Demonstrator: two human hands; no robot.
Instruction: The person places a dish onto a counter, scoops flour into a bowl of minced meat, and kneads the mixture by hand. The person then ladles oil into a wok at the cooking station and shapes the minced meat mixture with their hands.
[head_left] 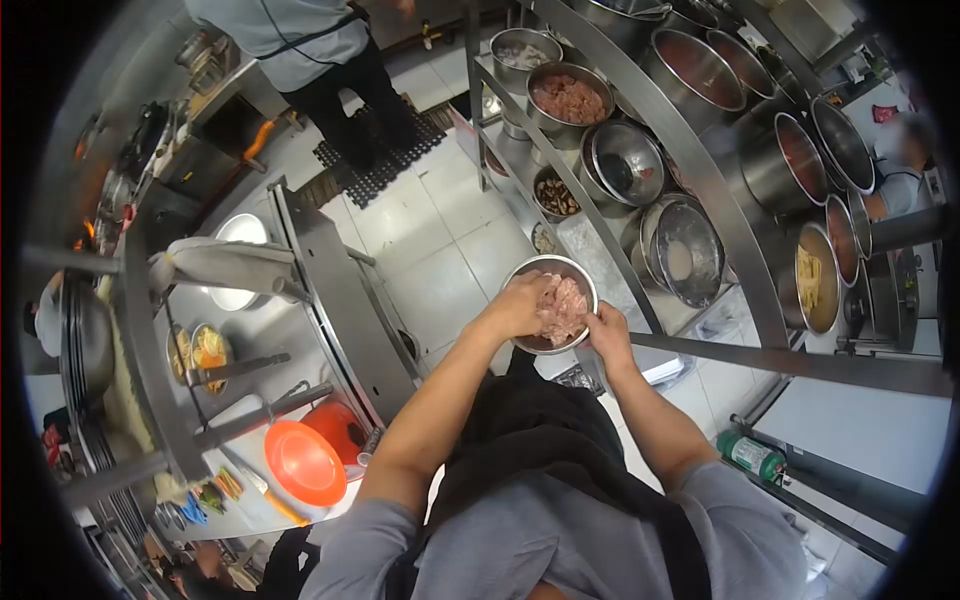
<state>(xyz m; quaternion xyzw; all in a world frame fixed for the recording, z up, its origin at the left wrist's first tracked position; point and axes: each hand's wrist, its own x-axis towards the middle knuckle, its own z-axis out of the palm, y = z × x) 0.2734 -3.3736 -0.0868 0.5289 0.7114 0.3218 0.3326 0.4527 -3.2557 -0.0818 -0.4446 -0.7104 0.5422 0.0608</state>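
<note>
A round metal bowl (592, 279) holding pale pink pieces of raw meat (566, 308) is held in front of my body at waist height. My left hand (515, 305) reaches over the bowl's near-left side, its fingers curled into the meat and the tips partly hidden. At the right side, my right hand (608, 335) grips the rim, thumb uppermost and the other fingers out of sight below the wall.
To my right stands a metal shelf rack (690, 130) with several steel bowls and pots, one with raw meat (570, 100). A steel counter on my left bears an orange basin (305, 462) and a knife (275, 498). A person (320, 60) stands ahead on a black mat (385, 165).
</note>
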